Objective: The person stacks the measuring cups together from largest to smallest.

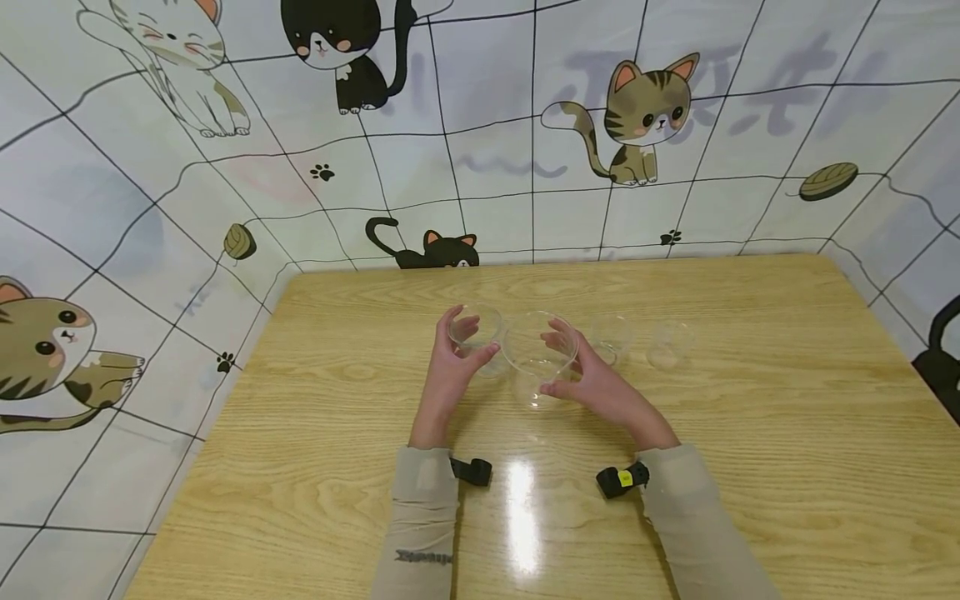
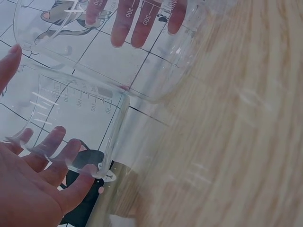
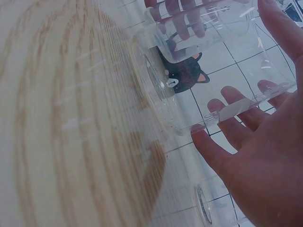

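Note:
My left hand [image 1: 452, 364] grips a clear glass beaker [image 1: 480, 342], its thumb on the near side and fingers round the far side. The left wrist view shows printed volume marks on this beaker [image 2: 83, 101]. Right beside it, a larger clear beaker [image 1: 536, 371] is held by my right hand [image 1: 602, 383], fingers and thumb curved round its right side. Marks also show on the larger beaker [image 2: 151, 52]. The two beakers sit side by side, touching or nearly so. Whether their bases rest on the table I cannot tell.
Two smaller clear glass vessels [image 1: 612, 337] stand to the right of my right hand, the farther one [image 1: 670, 346] hard to make out. All are on a wooden table [image 1: 780, 433]. A cat-print, tile-patterned backdrop [image 1: 495, 167] rises along its back and sides.

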The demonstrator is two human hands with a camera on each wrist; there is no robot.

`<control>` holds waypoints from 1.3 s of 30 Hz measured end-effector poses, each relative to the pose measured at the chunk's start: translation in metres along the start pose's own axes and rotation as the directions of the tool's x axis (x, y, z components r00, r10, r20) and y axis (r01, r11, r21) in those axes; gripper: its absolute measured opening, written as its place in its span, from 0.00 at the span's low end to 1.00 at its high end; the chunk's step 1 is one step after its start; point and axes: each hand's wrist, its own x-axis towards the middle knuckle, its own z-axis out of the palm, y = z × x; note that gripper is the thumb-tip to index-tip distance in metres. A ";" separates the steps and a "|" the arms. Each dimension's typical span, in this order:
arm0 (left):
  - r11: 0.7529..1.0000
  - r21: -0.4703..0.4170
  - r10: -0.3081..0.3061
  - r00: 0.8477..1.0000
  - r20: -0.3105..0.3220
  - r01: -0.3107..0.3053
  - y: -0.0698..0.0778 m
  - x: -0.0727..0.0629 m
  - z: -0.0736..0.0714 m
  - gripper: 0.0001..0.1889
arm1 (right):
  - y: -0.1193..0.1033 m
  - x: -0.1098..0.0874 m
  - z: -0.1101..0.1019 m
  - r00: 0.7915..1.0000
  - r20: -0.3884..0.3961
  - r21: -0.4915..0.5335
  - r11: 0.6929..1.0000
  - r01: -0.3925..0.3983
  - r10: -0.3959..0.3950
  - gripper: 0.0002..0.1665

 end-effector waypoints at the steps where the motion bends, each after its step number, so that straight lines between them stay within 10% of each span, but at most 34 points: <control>1: 1.000 -0.001 0.000 1.000 0.000 0.000 0.000 0.000 0.000 0.42 | 0.000 0.000 0.000 1.000 0.000 -0.001 1.000 0.000 0.000 0.52; 18: 0.997 0.069 0.034 0.999 -0.020 -0.033 -0.017 0.008 -0.001 0.44 | 0.034 0.009 0.000 0.999 -0.022 -0.007 1.000 0.028 -0.028 0.50; 39: 0.996 0.083 0.019 1.000 -0.006 -0.018 0.017 -0.003 0.004 0.42 | 0.016 0.004 -0.001 1.000 -0.011 -0.008 1.000 0.012 -0.012 0.52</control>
